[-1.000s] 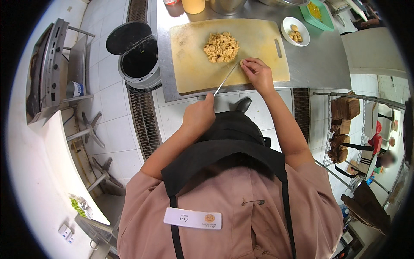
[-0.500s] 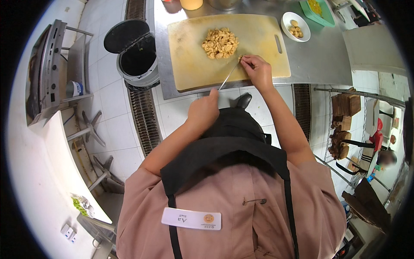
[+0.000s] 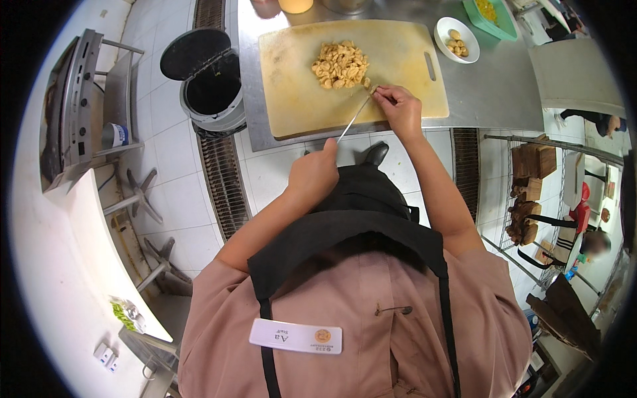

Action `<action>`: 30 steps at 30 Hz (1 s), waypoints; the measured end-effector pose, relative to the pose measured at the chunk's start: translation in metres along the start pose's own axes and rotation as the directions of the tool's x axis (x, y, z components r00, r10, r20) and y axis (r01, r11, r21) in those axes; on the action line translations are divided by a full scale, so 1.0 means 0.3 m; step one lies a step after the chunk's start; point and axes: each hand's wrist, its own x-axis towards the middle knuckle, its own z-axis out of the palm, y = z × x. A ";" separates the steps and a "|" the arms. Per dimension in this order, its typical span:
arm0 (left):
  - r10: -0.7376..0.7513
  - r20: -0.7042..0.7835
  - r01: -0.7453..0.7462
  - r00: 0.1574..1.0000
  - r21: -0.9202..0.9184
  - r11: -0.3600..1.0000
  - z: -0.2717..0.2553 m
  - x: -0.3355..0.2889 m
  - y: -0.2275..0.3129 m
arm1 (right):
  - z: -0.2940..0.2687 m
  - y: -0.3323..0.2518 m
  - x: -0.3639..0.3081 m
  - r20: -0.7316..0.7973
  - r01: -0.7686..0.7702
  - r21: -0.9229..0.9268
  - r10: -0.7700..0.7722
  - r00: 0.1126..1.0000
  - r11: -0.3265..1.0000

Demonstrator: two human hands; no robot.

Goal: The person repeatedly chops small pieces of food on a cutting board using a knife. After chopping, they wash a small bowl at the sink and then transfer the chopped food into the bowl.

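Piece of tan food (image 3: 374, 88) pinched in right hand (image 3: 400, 111), fingers nearly closed, over cutting board (image 3: 298, 109).
Piece lies upper-left off the fingertips, long axis too small to tell; right hand nearer. Left hand (image 3: 314, 171) closed round knife (image 3: 353, 121), blade slanting up-right to piece, contact unclear. Tan pile (image 3: 340, 65) beyond, leftward; white bowl (image 3: 472, 50) right, on counter (image 3: 494, 99).

Name badge (image 3: 296, 345): white, rectangular, worn on your chest across the left apron strap (image 3: 271, 371); upside down in this view.
Badge lettering: two lines in dark print for you, one large, one small, both legible.
Badge emblem (image 3: 323, 336): round, orange, at your badge's right end, with tiny print alongside.
Tub (image 3: 117, 135): on your left, blue-and-white marking, too small to read.
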 end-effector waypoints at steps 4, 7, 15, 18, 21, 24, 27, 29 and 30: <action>0.027 -0.086 -0.028 0.996 -0.014 0.999 0.040 0.044 -0.013 | -0.005 -0.005 0.003 0.006 0.001 -0.025 0.000 1.000 1.000; 0.025 -0.069 -0.022 0.997 0.039 0.999 0.011 0.071 0.000 | -0.013 -0.015 0.001 0.011 -0.011 -0.034 0.011 1.000 0.999; -0.016 0.022 0.016 1.000 -0.006 1.000 -0.008 -0.019 0.007 | -0.016 -0.011 -0.003 0.002 -0.036 -0.023 0.036 0.999 0.999; -0.018 0.025 0.019 1.000 -0.041 0.999 -0.004 -0.025 0.008 | -0.016 -0.011 -0.004 0.001 -0.018 -0.029 0.018 1.000 0.999; -0.019 0.027 0.020 0.999 -0.055 0.998 0.007 -0.021 0.009 | -0.020 -0.002 -0.005 0.006 -0.007 -0.026 0.007 1.000 1.000; -0.025 0.034 0.027 0.999 -0.078 0.997 0.040 0.012 -0.003 | -0.019 0.000 -0.005 0.015 -0.031 -0.010 0.031 0.999 0.999; -0.016 0.025 0.017 1.000 -0.076 0.997 0.063 0.061 -0.007 | -0.021 -0.009 -0.001 0.021 -0.059 -0.020 0.059 0.998 0.998; -0.003 0.004 0.004 1.000 -0.059 0.998 0.057 0.079 -0.006 | -0.020 -0.008 -0.005 0.008 -0.068 -0.033 0.068 0.998 0.997; 0.004 -0.009 -0.005 1.000 -0.044 0.999 0.049 0.084 -0.008 | -0.018 -0.006 -0.007 0.005 -0.068 -0.018 0.068 0.998 0.998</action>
